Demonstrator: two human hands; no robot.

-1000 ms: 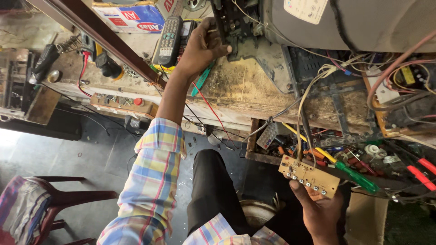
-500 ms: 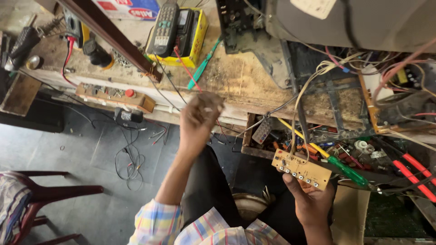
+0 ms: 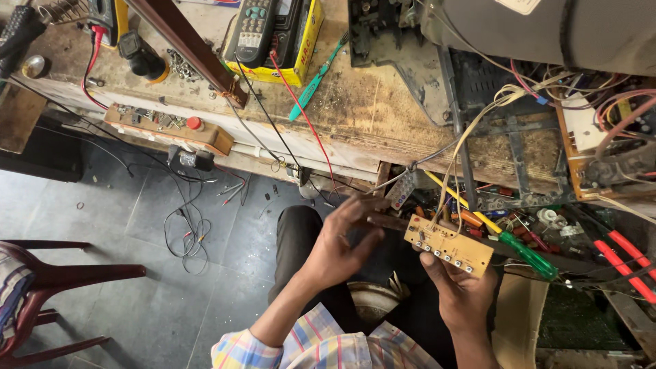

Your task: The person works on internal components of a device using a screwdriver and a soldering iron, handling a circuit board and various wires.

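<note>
Down at lap level, below the edge of the scarred wooden workbench, the right hand grips a small tan circuit board from underneath, fingers curled round its lower edge, a row of little buttons along the near side. Left hand comes in beside it, fingers loosely spread, fingertips at the board's left corner; whether they pinch something tiny there is hard to tell from this angle. Pale wires run from the board up into the opened chassis on the bench. That's the risk: tug or twist the board too far and those leads could strain or snap at the solder joints. A green-handled screwdriver lies just beside the board, close enough to get knocked to the floor. Remote controls sit well clear, on a yellow box.
</note>
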